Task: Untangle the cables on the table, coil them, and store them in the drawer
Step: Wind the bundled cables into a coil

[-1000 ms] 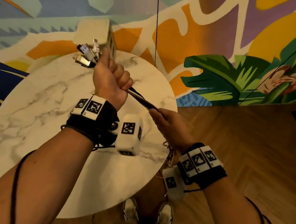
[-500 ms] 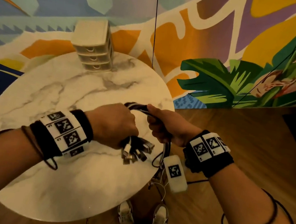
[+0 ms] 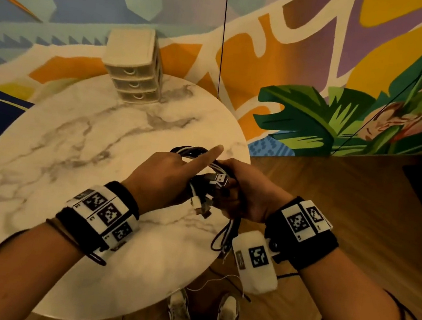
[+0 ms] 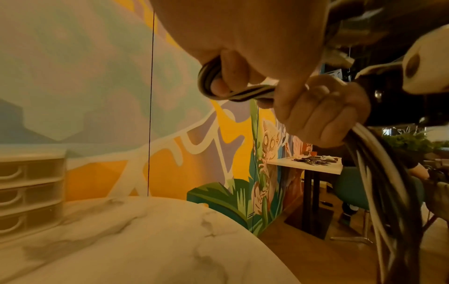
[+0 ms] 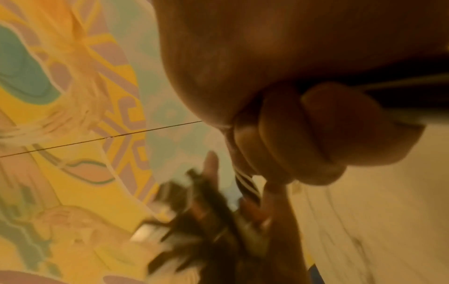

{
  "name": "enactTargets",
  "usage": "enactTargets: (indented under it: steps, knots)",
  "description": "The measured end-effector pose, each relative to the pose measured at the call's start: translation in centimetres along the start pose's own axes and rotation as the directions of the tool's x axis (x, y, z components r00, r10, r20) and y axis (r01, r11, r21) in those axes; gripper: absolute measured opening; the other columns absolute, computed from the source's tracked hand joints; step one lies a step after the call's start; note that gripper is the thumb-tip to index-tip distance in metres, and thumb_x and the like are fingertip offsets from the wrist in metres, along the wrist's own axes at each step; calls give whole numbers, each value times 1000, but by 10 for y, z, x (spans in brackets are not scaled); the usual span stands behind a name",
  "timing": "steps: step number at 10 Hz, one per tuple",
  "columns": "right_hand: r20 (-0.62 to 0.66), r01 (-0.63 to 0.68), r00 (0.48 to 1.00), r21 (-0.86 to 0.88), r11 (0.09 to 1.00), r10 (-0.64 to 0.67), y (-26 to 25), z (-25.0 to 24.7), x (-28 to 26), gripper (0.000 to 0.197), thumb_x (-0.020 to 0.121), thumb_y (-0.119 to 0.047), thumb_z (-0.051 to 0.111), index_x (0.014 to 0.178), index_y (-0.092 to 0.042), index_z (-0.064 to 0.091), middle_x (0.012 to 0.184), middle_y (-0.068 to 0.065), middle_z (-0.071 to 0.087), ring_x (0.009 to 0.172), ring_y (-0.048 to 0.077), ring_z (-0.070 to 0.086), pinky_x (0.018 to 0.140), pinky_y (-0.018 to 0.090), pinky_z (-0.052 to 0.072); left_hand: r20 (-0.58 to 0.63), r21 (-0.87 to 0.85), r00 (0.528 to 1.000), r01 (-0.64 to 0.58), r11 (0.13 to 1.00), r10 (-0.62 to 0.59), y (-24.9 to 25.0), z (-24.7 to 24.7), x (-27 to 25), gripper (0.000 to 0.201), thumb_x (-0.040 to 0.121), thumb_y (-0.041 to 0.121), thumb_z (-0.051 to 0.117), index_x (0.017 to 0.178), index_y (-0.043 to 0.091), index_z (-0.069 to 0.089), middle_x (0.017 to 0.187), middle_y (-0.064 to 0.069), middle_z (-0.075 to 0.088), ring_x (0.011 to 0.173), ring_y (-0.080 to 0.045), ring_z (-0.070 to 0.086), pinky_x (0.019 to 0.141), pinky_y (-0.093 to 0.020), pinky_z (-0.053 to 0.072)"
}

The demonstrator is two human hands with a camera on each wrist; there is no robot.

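A bundle of black and white cables [image 3: 203,179] is held in the air over the right edge of the round marble table [image 3: 80,142]. My left hand [image 3: 172,179] grips the bent loop of the bundle, its index finger pointing straight out. In the left wrist view the cable loop [image 4: 209,80] wraps round my left fingers. My right hand [image 3: 248,191] grips the same cables beside it, fingers curled round them [image 5: 248,184]. Plug ends [image 3: 202,207] stick out between the hands, and loose cable tails [image 3: 224,234] hang off the table edge.
A small beige drawer unit [image 3: 133,69] with three shut drawers stands at the table's far edge, also seen in the left wrist view [image 4: 29,192]. A painted wall rises behind. Wooden floor [image 3: 333,202] lies to the right, my shoes [image 3: 179,308] below.
My left hand came down from up near the drawer unit, bending the cables into a loop, and now meets the right hand. Its index finger has stretched out.
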State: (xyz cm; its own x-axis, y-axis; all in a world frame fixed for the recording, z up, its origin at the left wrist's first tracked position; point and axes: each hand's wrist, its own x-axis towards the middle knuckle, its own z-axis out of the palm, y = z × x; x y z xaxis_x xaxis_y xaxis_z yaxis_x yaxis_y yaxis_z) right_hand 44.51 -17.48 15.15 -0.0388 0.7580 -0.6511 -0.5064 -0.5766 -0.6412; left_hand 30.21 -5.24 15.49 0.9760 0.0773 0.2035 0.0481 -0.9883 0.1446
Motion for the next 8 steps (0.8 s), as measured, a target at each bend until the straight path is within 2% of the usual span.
enactTargets:
  steps: [1,2,3,4,5,6,7,8]
  knots:
    - [87,-3,996,12,1000,2,2,6,-4,52,93,-38,26,45,-20,31,40,-4,27,37,9,18,49,23,9,-41,31,998,52,998,-51,5,3,6,71,47,-1,82,115,7,62,60,-8,64,42,-30,56,40,-27,40]
    - [-39,33,999,-45,998,-35,5,9,-3,50,96,-39,25,55,-16,41,44,-2,36,38,11,24,45,21,17,48,12,984,169,986,-169,8,3,11,48,61,2,77,106,12,66,75,-9,70,54,-35,61,46,-33,43]
    - [-280,210,909,-329,921,-308,13,4,-2,41,100,-24,25,82,-3,56,57,7,54,51,22,47,55,31,43,96,45,935,339,940,-342,-2,8,12,38,81,14,61,119,17,59,92,-13,69,76,-39,60,60,-37,42]
    - [-282,221,804,-676,703,-524,32,1,-3,21,96,-16,37,111,-10,50,74,2,55,67,19,52,62,33,41,114,115,891,427,897,-439,-5,9,13,32,89,24,54,120,19,57,89,-13,65,79,-36,57,62,-37,41]
    - [-287,-42,708,-929,367,-645,52,3,10,19,94,-27,47,109,-17,44,71,-5,46,64,17,48,56,32,38,137,143,877,443,885,-461,8,14,22,28,92,29,49,118,21,56,88,-11,61,80,-33,57,60,-33,35]
    - [-406,-15,701,-830,558,-586,44,-7,19,19,95,-27,50,83,-14,55,60,-1,46,55,19,45,50,31,36,119,116,862,480,870,-492,17,17,29,29,91,29,49,118,22,53,85,-11,61,77,-33,56,59,-33,34]
    - [-446,179,845,-284,942,-296,28,-13,11,34,95,-21,46,62,-18,41,53,-2,29,42,11,24,43,23,19,53,-42,893,450,892,-448,19,14,24,33,84,20,58,116,18,56,76,-12,65,68,-34,58,56,-34,40]
    - [-256,220,951,166,961,-173,19,-13,2,38,93,-27,45,64,-25,21,59,-3,9,46,11,7,43,22,9,41,-471,881,433,769,-471,24,8,17,11,84,17,55,90,11,62,64,2,68,58,-13,64,57,-23,53]
